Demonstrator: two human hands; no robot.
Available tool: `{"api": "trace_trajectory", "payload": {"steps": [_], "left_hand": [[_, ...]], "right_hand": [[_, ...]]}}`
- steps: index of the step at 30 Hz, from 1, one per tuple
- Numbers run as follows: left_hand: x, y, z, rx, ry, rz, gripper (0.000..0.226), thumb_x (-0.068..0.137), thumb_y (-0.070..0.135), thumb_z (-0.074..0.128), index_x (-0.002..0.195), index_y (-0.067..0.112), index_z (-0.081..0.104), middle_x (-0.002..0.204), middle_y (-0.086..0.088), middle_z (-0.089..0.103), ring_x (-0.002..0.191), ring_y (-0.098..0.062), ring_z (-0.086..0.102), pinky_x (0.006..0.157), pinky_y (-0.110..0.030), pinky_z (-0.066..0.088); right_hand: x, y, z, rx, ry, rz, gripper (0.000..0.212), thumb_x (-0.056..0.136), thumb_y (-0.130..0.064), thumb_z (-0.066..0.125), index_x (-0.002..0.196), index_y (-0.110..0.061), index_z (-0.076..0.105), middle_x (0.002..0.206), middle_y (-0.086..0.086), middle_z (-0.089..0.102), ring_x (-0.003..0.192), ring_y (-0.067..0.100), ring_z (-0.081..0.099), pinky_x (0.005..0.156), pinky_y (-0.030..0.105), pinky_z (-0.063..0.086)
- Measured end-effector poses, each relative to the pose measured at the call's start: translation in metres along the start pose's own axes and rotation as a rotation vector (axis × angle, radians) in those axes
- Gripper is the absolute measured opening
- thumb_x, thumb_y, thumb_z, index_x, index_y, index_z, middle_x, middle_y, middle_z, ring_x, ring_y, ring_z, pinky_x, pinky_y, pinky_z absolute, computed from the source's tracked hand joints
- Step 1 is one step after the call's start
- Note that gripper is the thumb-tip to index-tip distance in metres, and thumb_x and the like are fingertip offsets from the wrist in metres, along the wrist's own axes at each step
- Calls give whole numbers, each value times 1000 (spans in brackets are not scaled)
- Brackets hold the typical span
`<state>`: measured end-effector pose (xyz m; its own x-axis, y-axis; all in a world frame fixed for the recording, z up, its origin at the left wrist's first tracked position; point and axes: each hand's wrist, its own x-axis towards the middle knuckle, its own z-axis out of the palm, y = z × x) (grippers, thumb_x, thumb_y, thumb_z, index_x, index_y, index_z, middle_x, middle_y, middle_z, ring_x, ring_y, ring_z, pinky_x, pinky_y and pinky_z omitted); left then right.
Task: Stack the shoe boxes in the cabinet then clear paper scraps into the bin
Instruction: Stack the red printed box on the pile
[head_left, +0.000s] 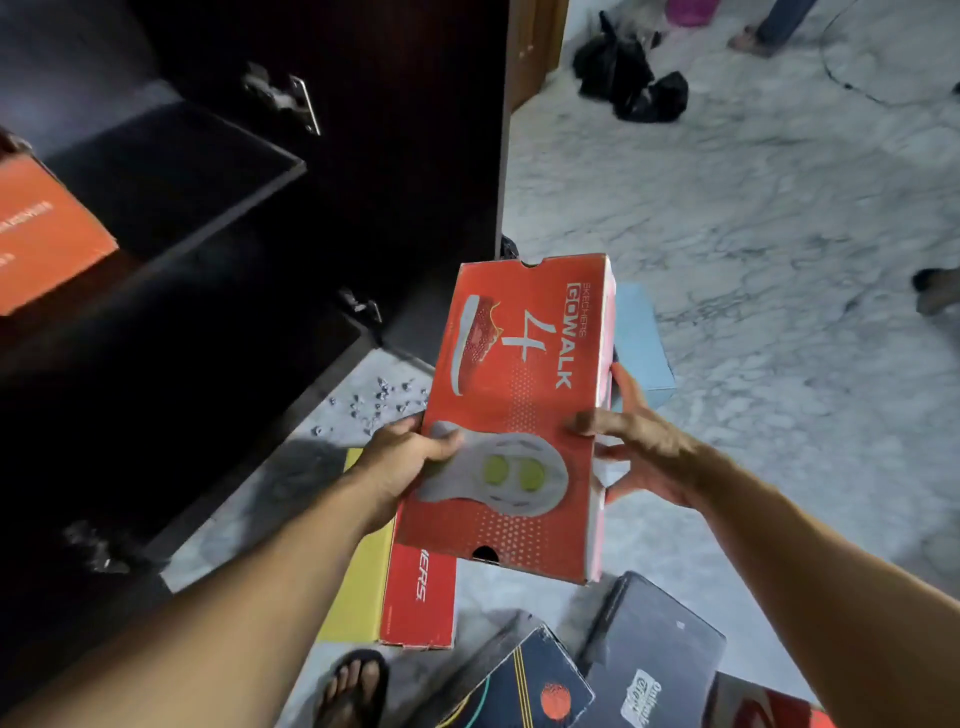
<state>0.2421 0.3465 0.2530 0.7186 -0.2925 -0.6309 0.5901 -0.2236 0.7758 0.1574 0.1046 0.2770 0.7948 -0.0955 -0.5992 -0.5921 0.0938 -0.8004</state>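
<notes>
Above the marble floor (727, 218), beside the dark cabinet (208, 291), the left hand (410, 452) and right hand (636, 447) clasp a red Skechers shoe box (519, 405) by its long sides; paper scraps (374, 402) lie near the cabinet's foot.

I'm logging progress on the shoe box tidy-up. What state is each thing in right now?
Red shoe box: lid shut, held in the air.
Left hand: gripping the box's left edge.
Right hand: holding its right side.
Orange box: already on a cabinet shelf.
Cabinet: open.
Paper scraps: still scattered on the floor.
</notes>
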Motion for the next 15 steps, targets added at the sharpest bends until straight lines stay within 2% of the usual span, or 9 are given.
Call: {"api": "trace_trajectory", "payload": {"steps": [1, 3, 5, 6, 8, 10, 11, 13, 15], "left_hand": [[-7, 8, -11, 1, 6, 16, 25, 76, 15, 79, 99, 11, 73, 107, -13, 74, 92, -28, 71, 93, -43, 53], [-24, 19, -34, -48, 40, 30, 45, 64, 33, 86, 103, 12, 75, 104, -13, 75, 97, -33, 71, 96, -53, 52], [-39, 23, -55, -73, 154, 9, 70, 52, 55, 86, 104, 11, 74, 102, -13, 75, 97, -35, 71, 93, -55, 53], [-48, 24, -65, -97, 215, -7, 78, 47, 64, 85, 104, 12, 74, 101, -12, 75, 94, -34, 72, 90, -54, 54], [-74, 33, -82, -238, 378, -36, 78, 46, 64, 87, 102, 12, 74, 96, -11, 76, 86, -33, 74, 80, -56, 58], [-93, 36, -101, -459, 551, -92, 76, 52, 51, 91, 111, 9, 67, 100, -14, 74, 84, -34, 73, 70, -61, 56], [-101, 37, -108, -554, 559, -125, 82, 52, 48, 92, 117, 8, 62, 106, -16, 72, 89, -36, 71, 70, -65, 53], [-111, 40, -118, -664, 420, -130, 89, 47, 52, 92, 120, 13, 60, 114, -18, 68, 102, -39, 66, 80, -71, 48], [-121, 52, -121, -723, 293, -65, 66, 64, 51, 81, 115, 13, 63, 111, -20, 68, 105, -40, 64, 91, -68, 45]], "right_hand": [[-4, -12, 8, -15, -11, -29, 103, 46, -40, 86, 130, -62, 30, 120, -10, 66, 108, 29, 62, 66, 57, 56], [-12, -34, 29, -16, -21, -79, 111, 47, -39, 90, 136, -57, 27, 124, -8, 65, 112, 31, 61, 66, 62, 56], [-19, -52, 55, -7, -16, -144, 111, 51, -36, 90, 139, -54, 24, 122, -5, 68, 110, 32, 65, 64, 64, 56], [-21, -60, 69, -15, -6, -187, 104, 54, -33, 89, 135, -55, 28, 118, -4, 70, 105, 31, 68, 63, 64, 56], [-24, -76, 97, -13, -2, -240, 94, 61, -28, 88, 132, -56, 32, 106, -5, 75, 92, 22, 73, 62, 54, 60], [-24, -92, 122, 11, -38, -295, 102, 65, -24, 87, 143, -39, 24, 104, -3, 76, 84, 14, 75, 61, 40, 60], [-23, -99, 132, 18, -55, -325, 102, 65, -23, 86, 145, -34, 22, 108, -1, 74, 88, 14, 74, 64, 39, 60], [-22, -114, 152, 48, -62, -365, 100, 67, -23, 84, 142, -38, 20, 115, -1, 71, 97, 16, 72, 74, 47, 58], [-18, -131, 173, 77, -62, -364, 105, 69, -28, 85, 143, -43, 13, 117, -5, 68, 99, 16, 70, 80, 55, 54]]}}
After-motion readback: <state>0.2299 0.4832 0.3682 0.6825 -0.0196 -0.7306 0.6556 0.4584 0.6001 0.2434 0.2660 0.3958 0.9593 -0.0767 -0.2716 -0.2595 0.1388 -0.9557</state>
